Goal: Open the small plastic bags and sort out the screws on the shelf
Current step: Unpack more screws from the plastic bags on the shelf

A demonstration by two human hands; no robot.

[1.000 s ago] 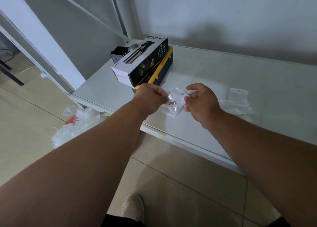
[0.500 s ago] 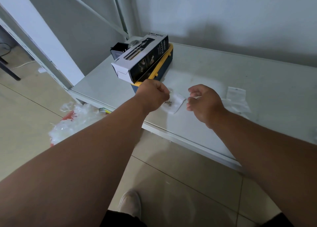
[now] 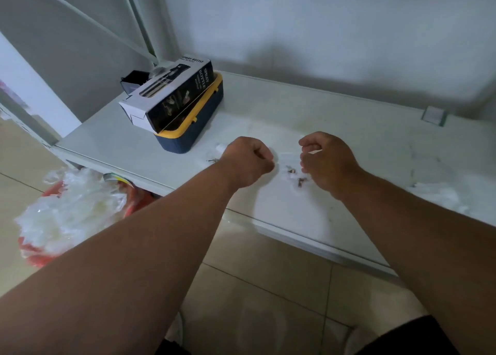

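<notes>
A small clear plastic bag (image 3: 289, 178) lies on the white shelf (image 3: 349, 145) between my hands, with a few dark screws (image 3: 300, 181) in or on it. My left hand (image 3: 248, 161) is a closed fist just left of the bag, and I see nothing in it. My right hand (image 3: 328, 161) has curled fingers whose tips meet the bag's right edge. Motion blur hides the exact grip. Two loose screws (image 3: 213, 160) and a scrap of clear plastic (image 3: 220, 148) lie left of my left hand.
A black-and-white spray bottle carton (image 3: 171, 97) rests on a blue box with a yellow lid (image 3: 198, 123) at the shelf's back left. More clear bags (image 3: 437, 195) lie at the right. A red bin of plastic waste (image 3: 72, 215) stands on the floor below left.
My right hand, which had let go of the bag, is back at its right edge. My left fist has come off the bag. The view has shifted, and loose screws show left of my left hand.
</notes>
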